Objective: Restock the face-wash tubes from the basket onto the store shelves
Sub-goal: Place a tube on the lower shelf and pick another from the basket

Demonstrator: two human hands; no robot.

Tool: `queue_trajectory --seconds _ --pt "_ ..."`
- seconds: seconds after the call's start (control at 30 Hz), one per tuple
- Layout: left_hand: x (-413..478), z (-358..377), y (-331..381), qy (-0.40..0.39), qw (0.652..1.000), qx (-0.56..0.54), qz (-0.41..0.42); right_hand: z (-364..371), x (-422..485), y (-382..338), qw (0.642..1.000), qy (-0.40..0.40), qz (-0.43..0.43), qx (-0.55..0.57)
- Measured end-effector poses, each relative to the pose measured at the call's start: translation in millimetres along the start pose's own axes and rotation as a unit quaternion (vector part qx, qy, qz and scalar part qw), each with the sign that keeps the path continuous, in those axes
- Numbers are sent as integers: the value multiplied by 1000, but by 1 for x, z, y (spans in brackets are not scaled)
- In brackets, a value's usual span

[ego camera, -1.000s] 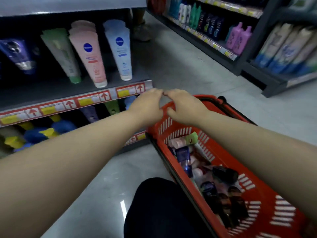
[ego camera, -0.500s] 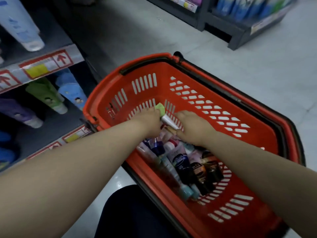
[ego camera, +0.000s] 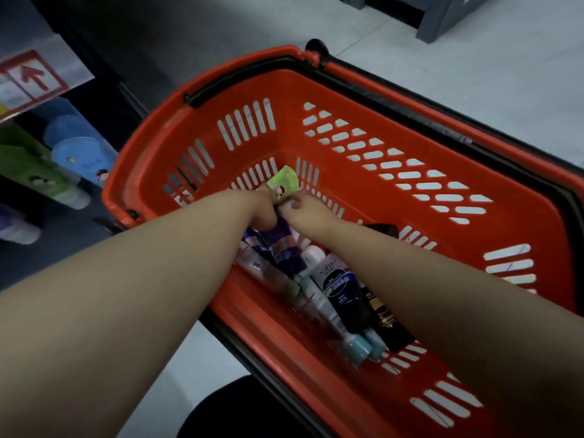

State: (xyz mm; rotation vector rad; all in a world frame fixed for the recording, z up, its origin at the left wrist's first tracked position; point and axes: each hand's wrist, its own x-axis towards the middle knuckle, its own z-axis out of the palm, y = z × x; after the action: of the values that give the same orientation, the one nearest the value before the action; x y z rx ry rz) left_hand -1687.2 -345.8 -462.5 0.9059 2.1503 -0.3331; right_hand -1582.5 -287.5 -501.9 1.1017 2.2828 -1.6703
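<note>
Both arms are down in the red basket (ego camera: 347, 99), and the hands meet right at its far end wall. The left hand (ego camera: 260, 208) has its fingers curled round a green tube (ego camera: 283, 182), gripping it. The tube's flat crimped end pokes up just beyond the fingers and leans towards the slotted wall. The right hand (ego camera: 305, 211) sits tight beside it, thumb laid against the tube's lower edge and fingers curled downward. Whether those fingers grip the green tube or something under it, I cannot tell.

Just behind the fingers, on the wrist side, lies the pile of tubes (ego camera: 319, 289) on the basket floor. A purple tube (ego camera: 279, 246) runs directly under the left wrist. A dark tube (ego camera: 346, 294) with white lettering lies between the two forearms. Teal-capped ones lie nearest the person.

Off to the left of the fingers and well apart stands the shelf (ego camera: 47, 74), its edge carrying a red-arrow price strip. Below it stand a blue tube (ego camera: 77, 153) and a green shelf tube (ego camera: 38, 172). Pale floor (ego camera: 474, 74) stretches beyond the basket.
</note>
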Motion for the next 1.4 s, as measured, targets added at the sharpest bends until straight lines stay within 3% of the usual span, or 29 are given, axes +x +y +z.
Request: queue_trajectory --seconds 0.1,0.27,0.37,0.53,0.7,0.8,0.97,1.17,1.3,1.4 --pt "7 2 0 -21 998 -65 12 17 16 -10 981 -1 94 168" --pt "3 4 -3 -49 993 -102 29 18 24 -10 904 -21 189 384" --pt "-1 3 -3 -43 989 -134 34 16 26 -8 898 -51 183 396" --pt "-1 -7 -3 -19 963 -267 19 22 39 -4 933 -72 113 333" --pt "1 -8 -4 15 886 -464 -3 28 39 1 889 -73 82 446" --pt "3 -10 -2 52 865 -498 -4 19 32 -9 892 -65 79 440" --pt "-13 -19 7 48 787 -615 -3 2 24 -28 913 -38 78 398" --pt "-42 -39 -14 63 683 -728 6 -10 3 -72 876 -77 63 472" --pt "-74 -48 -38 82 652 -752 44 -2 -11 -109 897 -70 46 434" --pt "-100 -53 -59 91 639 -759 87 8 -24 -141 887 -110 13 448"
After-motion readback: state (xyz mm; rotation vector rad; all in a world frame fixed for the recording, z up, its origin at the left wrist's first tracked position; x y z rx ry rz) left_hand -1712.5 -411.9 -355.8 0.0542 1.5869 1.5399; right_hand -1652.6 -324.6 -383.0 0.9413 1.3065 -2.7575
